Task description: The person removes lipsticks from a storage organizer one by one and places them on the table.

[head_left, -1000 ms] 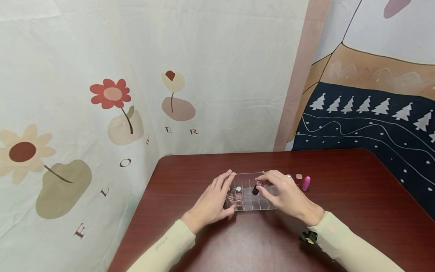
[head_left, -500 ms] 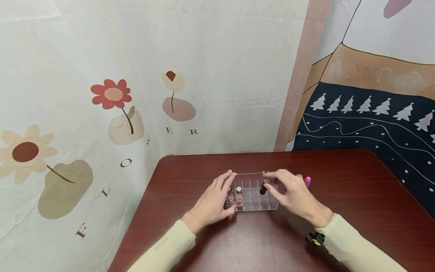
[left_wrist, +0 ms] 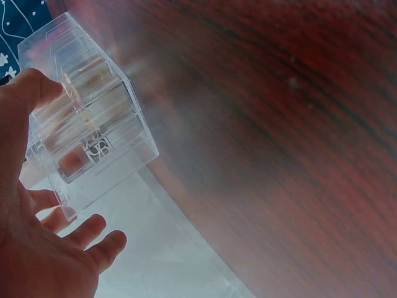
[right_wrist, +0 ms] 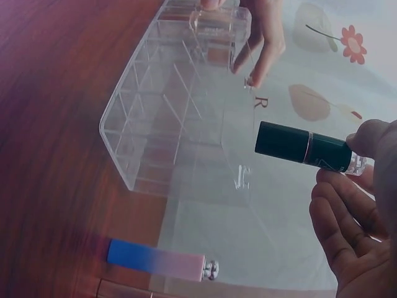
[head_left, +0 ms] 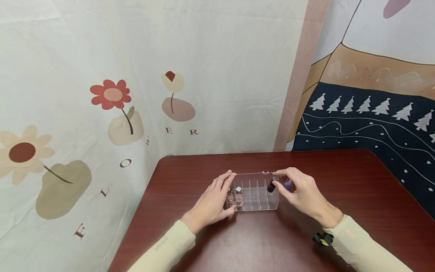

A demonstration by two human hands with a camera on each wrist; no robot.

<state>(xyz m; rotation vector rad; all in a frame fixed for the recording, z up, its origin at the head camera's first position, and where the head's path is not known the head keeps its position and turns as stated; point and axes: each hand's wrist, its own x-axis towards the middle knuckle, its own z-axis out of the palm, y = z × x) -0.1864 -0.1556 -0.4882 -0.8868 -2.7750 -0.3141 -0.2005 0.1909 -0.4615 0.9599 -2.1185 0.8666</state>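
Observation:
A clear divided lipstick organizer (head_left: 253,204) stands on the table, with several lipsticks (head_left: 239,198) in its left columns. My left hand (head_left: 210,202) grips its left end, thumb at the front and fingers at the back; the left wrist view shows the organizer's clear side wall (left_wrist: 115,177) between them. My right hand (head_left: 306,193) pinches a dark lipstick tube (head_left: 271,186) by its clear end, above the organizer's right end. In the right wrist view this dark lipstick tube (right_wrist: 298,146) is tilted and apart from the compartments.
A blue-to-pink tube (right_wrist: 155,259) with a silvery knob stands on the table to the organizer's right, mostly behind my right hand in the head view. Beside it, a rose-brown tube (right_wrist: 127,290) is cut off by the frame. A printed cloth backdrop (head_left: 217,75) hangs behind the table (head_left: 190,170).
My right hand has moved to the right with the dark lipstick tube, from above the organizer's middle to its right end, and now hides the magenta tube. My left hand has stayed put.

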